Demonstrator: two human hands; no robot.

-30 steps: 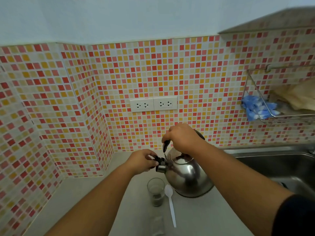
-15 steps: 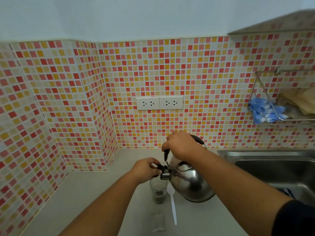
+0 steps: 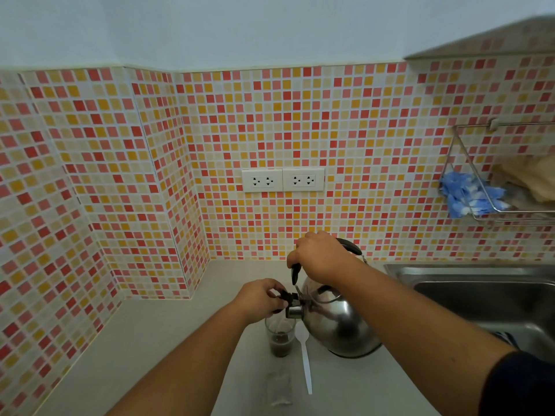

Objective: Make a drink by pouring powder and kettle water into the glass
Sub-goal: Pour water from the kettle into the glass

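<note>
A steel kettle (image 3: 339, 325) is tilted to the left over a small clear glass (image 3: 280, 337) that has dark powder and liquid at its bottom. My right hand (image 3: 321, 255) grips the kettle's black handle from above. My left hand (image 3: 261, 298) pinches the black spout cap at the kettle's spout, which sits right above the glass rim. An empty clear sachet (image 3: 279, 388) lies on the counter in front of the glass.
A white plastic spoon (image 3: 306, 364) lies between glass and kettle. A steel sink (image 3: 486, 298) is at the right, a wire rack (image 3: 504, 187) with blue cloth above it. Tiled walls close the back and left; grey counter (image 3: 144, 349) extends left.
The kettle has tipped further to the left and its spout has come down over the glass. Both hands keep their grips. The view has tilted slightly.
</note>
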